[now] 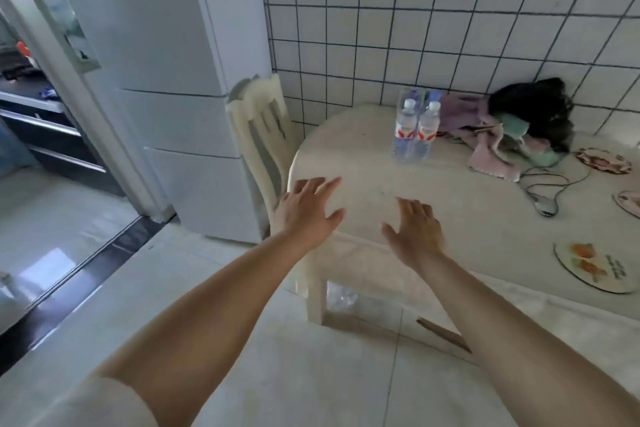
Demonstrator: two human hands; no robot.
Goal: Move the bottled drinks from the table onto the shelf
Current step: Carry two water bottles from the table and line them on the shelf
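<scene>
Table (363, 166): pale cream top w/ rounded end, centre-right of frame, far side against tiled wall. My hands not on any object.

On it, directly:
- water bottles (414, 130), clear w/ red-white labels, white caps, upright, touching each other, upper centre of tabletop; more bottles behind them, count unclear.
- heap of cloths (491, 149), pink/green/lilac, just right of bottles, upper right.
- dark fluffy bundle (533, 107) atop cloths at wall; can't tell what.
- cable (550, 187), looped, lower right of cloths.
- round printed mat (588, 267), right edge, nearest me.
- two more patterned rounds, far right: one (602, 160) whole, one (628, 203) cut off by frame.
</scene>
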